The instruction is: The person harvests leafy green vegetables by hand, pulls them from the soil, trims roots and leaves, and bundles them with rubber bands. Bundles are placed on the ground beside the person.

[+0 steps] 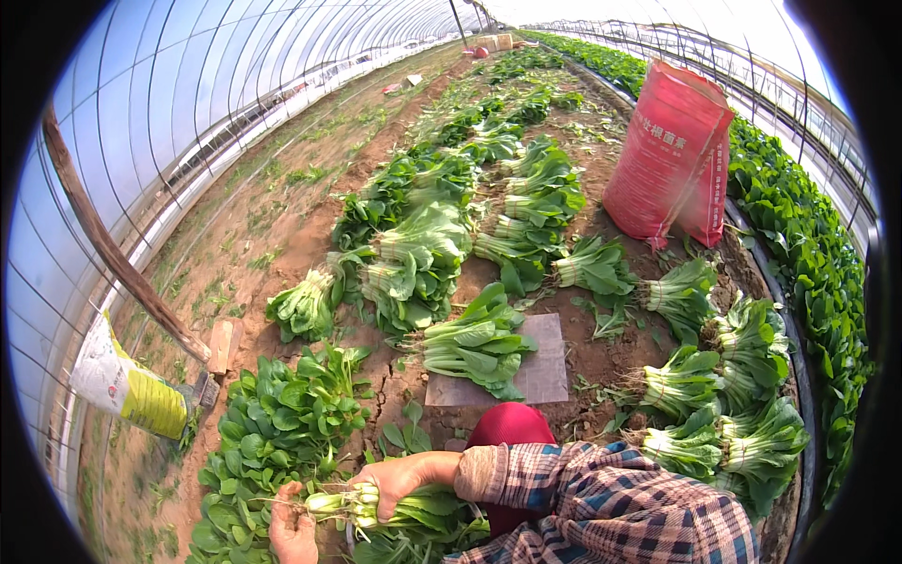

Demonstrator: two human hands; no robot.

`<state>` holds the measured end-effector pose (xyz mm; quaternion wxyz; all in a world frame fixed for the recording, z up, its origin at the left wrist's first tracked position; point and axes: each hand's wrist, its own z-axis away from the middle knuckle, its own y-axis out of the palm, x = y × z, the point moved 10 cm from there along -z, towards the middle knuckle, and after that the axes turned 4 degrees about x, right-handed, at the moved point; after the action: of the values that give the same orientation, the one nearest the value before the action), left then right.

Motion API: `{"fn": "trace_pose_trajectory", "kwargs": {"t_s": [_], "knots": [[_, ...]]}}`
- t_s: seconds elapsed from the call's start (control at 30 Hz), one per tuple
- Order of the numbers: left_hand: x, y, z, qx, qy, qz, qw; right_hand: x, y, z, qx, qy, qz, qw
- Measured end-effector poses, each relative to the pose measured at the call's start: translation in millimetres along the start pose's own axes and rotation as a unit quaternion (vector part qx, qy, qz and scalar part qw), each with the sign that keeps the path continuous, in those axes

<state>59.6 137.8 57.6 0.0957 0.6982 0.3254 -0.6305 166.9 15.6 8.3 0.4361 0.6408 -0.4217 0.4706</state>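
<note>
My right hand, at the end of a plaid sleeve, grips a bunch of leafy greens by its pale stems. The bunch lies sideways, with its roots to the left and its leaves under my right wrist. Close to the root end is my left hand, its fingers bent and its thumb apart. Thin roots run past its fingers; I cannot tell whether it pinches them. Beneath and beside both hands spreads a heap of loose leafy greens. Farther ahead, another bunch rests on a flat sheet on the soil.
Tied bunches lie in rows ahead, with more bunches to my right. A red sack bearing writing stands beyond them. At left are a slanted wooden post, a white-and-yellow bag and a wooden block. Growing plants border the right side.
</note>
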Motion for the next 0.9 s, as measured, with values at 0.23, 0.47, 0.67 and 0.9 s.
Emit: {"fn": "trace_pose_trajectory", "kwargs": {"t_s": [0.23,0.47,0.67,0.9], "knots": [[-22,-27,7,-0.118,0.031,-0.068,0.990,-10,1,2,0.024,0.022,-0.076,0.997],[-70,61,7,0.077,0.081,0.146,0.983,-1,19,4,0.101,0.036,-0.189,0.976],[-53,93,-18,0.107,0.031,0.393,0.913,13,11,13,0.053,0.017,-0.300,0.952],[-35,20,-32,-0.152,0.028,0.147,0.977,29,-35,17,-0.135,-0.061,-0.293,0.945]]}}
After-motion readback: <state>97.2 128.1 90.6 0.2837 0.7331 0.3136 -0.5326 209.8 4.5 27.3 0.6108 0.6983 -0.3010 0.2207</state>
